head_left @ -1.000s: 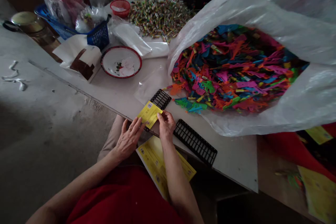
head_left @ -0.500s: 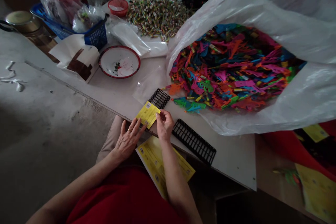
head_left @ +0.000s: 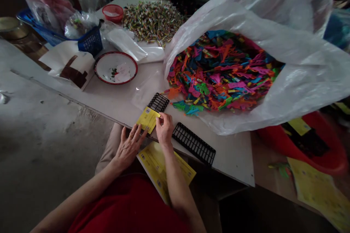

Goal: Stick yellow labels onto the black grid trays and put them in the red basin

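Note:
A printed yellow card (head_left: 148, 119) lies over the near part of a black plastic grid tray (head_left: 158, 102) at the table's front edge. The fingers of my left hand (head_left: 129, 147) are stretched out, their tips resting on the card's lower left edge. My right hand (head_left: 164, 128) pinches the card's right corner between thumb and fingers. A second black grid tray (head_left: 194, 143) lies just right of my right hand. Larger printed yellow sheets (head_left: 155, 164) are on my lap, partly hidden under my right forearm.
A big white plastic bag (head_left: 300, 58) holds many colourful plastic toy pieces (head_left: 216, 76). Farther back are a pile of small candy-like tubes (head_left: 153, 20), a red-rimmed plate (head_left: 101, 77), a blue basket (head_left: 91, 42) and a red bowl (head_left: 113, 13). A red basin (head_left: 333, 153) stands at right.
The whole view has swung to the right, bringing more of the red basin into sight. Both hands keep nearly the same hold on the card, which still covers part of the tray.

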Demonstrator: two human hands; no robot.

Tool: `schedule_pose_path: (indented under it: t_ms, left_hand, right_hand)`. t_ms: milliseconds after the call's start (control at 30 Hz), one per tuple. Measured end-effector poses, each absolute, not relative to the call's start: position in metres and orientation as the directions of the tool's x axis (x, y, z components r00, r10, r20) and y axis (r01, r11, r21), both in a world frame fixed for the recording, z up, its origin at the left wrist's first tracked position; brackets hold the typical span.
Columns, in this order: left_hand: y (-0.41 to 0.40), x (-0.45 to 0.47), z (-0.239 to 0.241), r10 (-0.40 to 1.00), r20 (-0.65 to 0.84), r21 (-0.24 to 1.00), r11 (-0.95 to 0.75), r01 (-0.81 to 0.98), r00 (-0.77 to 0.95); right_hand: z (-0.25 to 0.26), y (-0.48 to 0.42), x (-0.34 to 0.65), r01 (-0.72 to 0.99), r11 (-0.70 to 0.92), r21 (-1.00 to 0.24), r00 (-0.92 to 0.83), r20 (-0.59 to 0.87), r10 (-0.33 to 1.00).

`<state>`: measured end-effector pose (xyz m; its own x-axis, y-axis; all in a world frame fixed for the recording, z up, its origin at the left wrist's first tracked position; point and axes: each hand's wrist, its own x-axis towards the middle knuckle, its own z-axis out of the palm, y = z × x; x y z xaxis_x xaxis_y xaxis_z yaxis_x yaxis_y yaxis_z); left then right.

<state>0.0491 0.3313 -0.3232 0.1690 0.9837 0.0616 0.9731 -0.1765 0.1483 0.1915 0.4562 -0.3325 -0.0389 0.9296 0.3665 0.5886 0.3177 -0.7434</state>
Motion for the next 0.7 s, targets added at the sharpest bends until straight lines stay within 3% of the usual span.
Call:
schedule_pose_path:
  t_ms: [67, 133, 233, 300, 500, 700]
  left_hand:
    - [0.332, 0.05, -0.323, 0.984, 0.078, 0.15, -0.17, 0.974, 0.16]
    - [0.331, 0.05, -0.326, 0.98, 0.11, 0.149, -0.181, 0.972, 0.166]
    - [0.328, 0.048, -0.336, 0.965, 0.169, 0.124, -0.222, 0.967, 0.2]
    - [0.326, 0.047, -0.343, 0.956, 0.185, 0.103, -0.248, 0.963, 0.226]
    - [0.327, 0.044, -0.344, 0.968, 0.118, 0.138, -0.238, 0.961, 0.223]
    - [0.329, 0.047, -0.327, 0.978, 0.058, 0.123, -0.205, 0.971, 0.2]
  right_hand:
    - [-0.323, 0.456, 0.191, 0.637, 0.376, -0.673, -0.059, 0.443, 0.895]
    - [-0.314, 0.451, 0.185, 0.617, 0.504, -0.604, -0.221, 0.482, 0.848]
    - [-0.308, 0.438, 0.167, 0.416, 0.749, -0.515, -0.662, 0.393, 0.638]
    - [-0.31, 0.432, 0.157, 0.34, 0.801, -0.492, -0.806, 0.287, 0.518]
    - [-0.319, 0.443, 0.161, 0.388, 0.832, -0.398, -0.871, 0.137, 0.472]
    - [-0.319, 0.494, 0.187, 0.514, 0.817, -0.262, -0.832, 0.079, 0.549]
